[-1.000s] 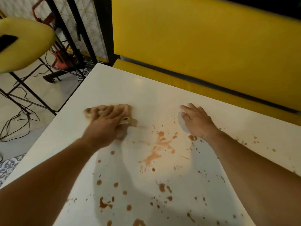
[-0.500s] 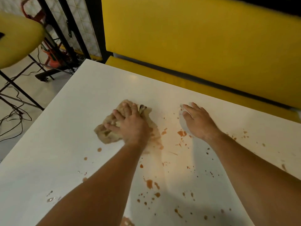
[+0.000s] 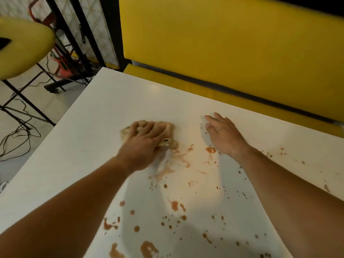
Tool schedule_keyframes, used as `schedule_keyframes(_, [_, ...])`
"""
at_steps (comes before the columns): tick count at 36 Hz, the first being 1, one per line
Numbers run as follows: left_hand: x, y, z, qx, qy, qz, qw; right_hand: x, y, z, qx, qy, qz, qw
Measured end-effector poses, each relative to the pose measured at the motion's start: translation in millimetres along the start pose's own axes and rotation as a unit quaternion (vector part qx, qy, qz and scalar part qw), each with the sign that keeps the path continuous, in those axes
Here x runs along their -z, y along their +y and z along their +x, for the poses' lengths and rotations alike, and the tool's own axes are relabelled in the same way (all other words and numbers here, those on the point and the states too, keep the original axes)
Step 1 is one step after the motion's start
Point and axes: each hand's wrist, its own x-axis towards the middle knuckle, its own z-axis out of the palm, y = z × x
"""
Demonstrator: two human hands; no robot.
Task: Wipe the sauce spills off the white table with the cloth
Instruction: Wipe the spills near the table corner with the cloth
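White bench (image 3: 111, 112) before us, yellow seat back (image 3: 223, 53) beyond. Our left hand (image 3: 143, 146) bears down on the bunched tan cloth (image 3: 168, 127), fingers curled over it. Our right hand (image 3: 226, 138) lies flat and empty nearby, fingers straight. Sauce spills (image 3: 175, 205) dot the bench between both hands and nearer us.

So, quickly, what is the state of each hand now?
Left hand: grips the beige cloth, pressing it on the white table.
Right hand: open, resting on the table, holds nothing.
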Motion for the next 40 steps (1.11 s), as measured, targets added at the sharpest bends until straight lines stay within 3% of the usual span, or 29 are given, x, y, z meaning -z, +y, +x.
schedule_keyframes(8, [-10.0,-51.2,-57.0,0.226,0.065,-0.066,0.970,-11.3,-8.3,3.1,0.019,-0.015,-0.009,1.000])
schedule_keyframes(11, [-11.5,-17.5,-43.1,0.327,0.106,-0.112,0.933,-8.5,-5.4,-2.3,0.002,-0.018,-0.004,1.000])
schedule_keyframes(14, [-7.9,26.1,-14.4,0.447,0.103,-0.176,0.871,-1.9,2.9,-8.4,-0.008,-0.012,0.008,1.000])
schedule_keyframes(16, [-2.9,47.1,7.6,0.491,0.094,-0.206,0.841,4.7,12.2,-11.0,-0.015,-0.005,0.018,1.000])
schedule_keyframes(18, [0.4,62.3,29.5,0.497,0.085,-0.217,0.836,10.5,22.3,-12.8,-0.019,0.004,0.028,0.999])
schedule_keyframes(26, [4.2,123.9,122.5,0.363,0.056,-0.203,0.908,40.4,74.0,-21.3,-0.047,0.040,0.063,0.996])
schedule_keyframes(32, [-1.5,161.6,151.4,0.114,0.023,-0.118,0.986,46.4,106.7,-24.7,-0.081,0.045,0.083,0.992])
schedule_keyframes(37, [-2.4,122.2,128.1,-0.076,0.003,-0.033,0.997,38.6,99.3,-13.8,-0.068,0.036,0.068,0.995])
schedule_keyframes(40, [1.7,100.8,113.5,-0.125,-0.013,-0.018,0.992,30.2,81.8,-3.1,-0.044,0.027,0.050,0.997])
